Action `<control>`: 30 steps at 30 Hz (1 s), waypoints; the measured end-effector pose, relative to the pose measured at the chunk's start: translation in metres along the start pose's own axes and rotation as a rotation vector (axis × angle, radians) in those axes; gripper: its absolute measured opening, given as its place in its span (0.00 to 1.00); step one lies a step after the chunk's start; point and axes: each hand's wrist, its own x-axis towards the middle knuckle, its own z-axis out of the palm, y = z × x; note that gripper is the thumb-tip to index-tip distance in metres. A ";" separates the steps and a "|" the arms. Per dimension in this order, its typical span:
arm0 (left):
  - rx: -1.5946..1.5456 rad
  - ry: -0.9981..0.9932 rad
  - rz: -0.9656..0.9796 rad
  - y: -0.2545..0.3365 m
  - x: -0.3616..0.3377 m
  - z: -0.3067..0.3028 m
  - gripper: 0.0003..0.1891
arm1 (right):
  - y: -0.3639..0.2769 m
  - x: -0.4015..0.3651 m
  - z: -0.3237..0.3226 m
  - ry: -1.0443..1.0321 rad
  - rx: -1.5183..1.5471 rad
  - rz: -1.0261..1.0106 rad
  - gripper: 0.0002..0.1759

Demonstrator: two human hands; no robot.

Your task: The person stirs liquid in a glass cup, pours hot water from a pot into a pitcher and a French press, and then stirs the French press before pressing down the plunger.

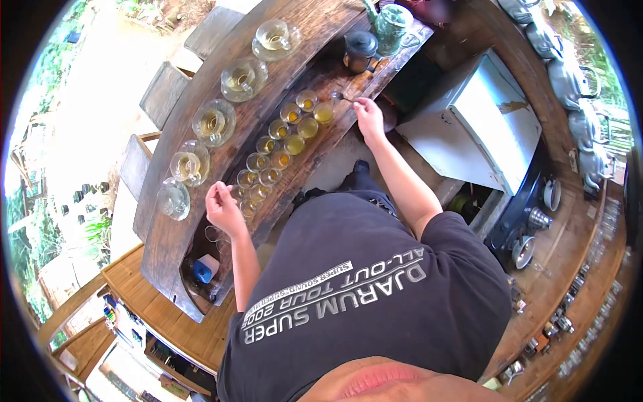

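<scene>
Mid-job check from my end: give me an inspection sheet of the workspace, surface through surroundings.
Surface: wooden counter, with a raised outer top and a lower inner shelf.
Job's things: small glasses with yellow to orange contents, in two rows; clear cups on the raised top, most on saucers.
Clutter: dark lidded pot, green pot, blue-and-white item.
Hands: right hand pinches a spoon; left hand near glasses, grip unclear.
Cables: nothing seen.
Surroundings: white cabinet, metal kettles.

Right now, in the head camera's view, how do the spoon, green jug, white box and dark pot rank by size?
1. White box, by far the largest
2. Green jug
3. Dark pot
4. Spoon, the smallest
</scene>
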 end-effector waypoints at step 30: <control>-0.035 -0.778 -0.075 0.096 -0.067 0.346 0.13 | -0.141 0.110 -0.089 -0.354 -0.304 -0.649 0.10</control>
